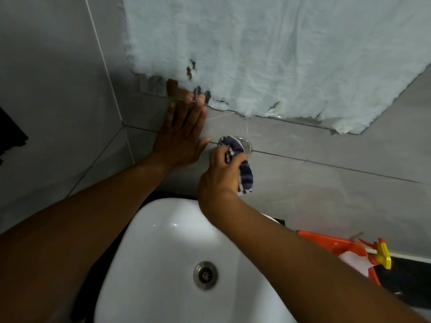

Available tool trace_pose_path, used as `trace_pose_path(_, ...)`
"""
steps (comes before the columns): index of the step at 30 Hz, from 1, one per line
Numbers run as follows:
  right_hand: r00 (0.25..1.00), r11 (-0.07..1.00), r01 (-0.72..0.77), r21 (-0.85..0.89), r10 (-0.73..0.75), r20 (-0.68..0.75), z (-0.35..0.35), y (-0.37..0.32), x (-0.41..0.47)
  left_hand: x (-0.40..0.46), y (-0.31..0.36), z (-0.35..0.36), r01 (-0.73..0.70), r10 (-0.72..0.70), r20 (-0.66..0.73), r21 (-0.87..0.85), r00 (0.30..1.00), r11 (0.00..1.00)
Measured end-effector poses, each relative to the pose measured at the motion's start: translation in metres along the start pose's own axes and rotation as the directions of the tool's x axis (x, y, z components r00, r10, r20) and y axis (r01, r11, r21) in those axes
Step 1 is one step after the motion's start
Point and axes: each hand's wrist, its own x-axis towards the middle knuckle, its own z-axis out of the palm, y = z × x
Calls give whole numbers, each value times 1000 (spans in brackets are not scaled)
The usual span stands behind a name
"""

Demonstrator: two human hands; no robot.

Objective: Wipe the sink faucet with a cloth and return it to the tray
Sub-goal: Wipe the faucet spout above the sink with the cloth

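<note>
Cloth (pixel 245 173) in right hand (pixel 219 180) covers faucet (pixel 246 145).

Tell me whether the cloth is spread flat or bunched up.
Bunched. The striped cloth is scrunched in the right hand, pressed on the wall-mounted chrome faucet, one end hanging below the fist.

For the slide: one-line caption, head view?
Right hand rubs striped cloth on wall faucet; left hand braces on tile.

A dark counter (pixel 410 271) carries the white sink (pixel 163 241) at six o'clock and, at four o'clock, an orange tray (pixel 338 244) beside a yellow-topped spray bottle (pixel 382 252).
</note>
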Motion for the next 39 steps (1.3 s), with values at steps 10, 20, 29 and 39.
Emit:
trace_pose_path(10, 960, -900, -217, 378, -128, 248, 43, 56, 9, 1, 2, -1, -2, 2, 5, -15, 1000, 1000)
trace_pose_path(20, 953, -969, -243, -31, -245, 179, 89, -7, -39, 1, 0, -1, 18, -18, 15, -20, 1000, 1000)
trace_pose_path(29, 824, -655, 59, 753, 458, 334, 49, -39, -86, 1, 2, -4, 20, -19, 33, -19, 999, 1000)
trace_pose_path(39, 750, -2, 216, 976, 641, -165, 87, -45, -63, 0, 1, -5, 18, -17, 39, -38, 999, 999)
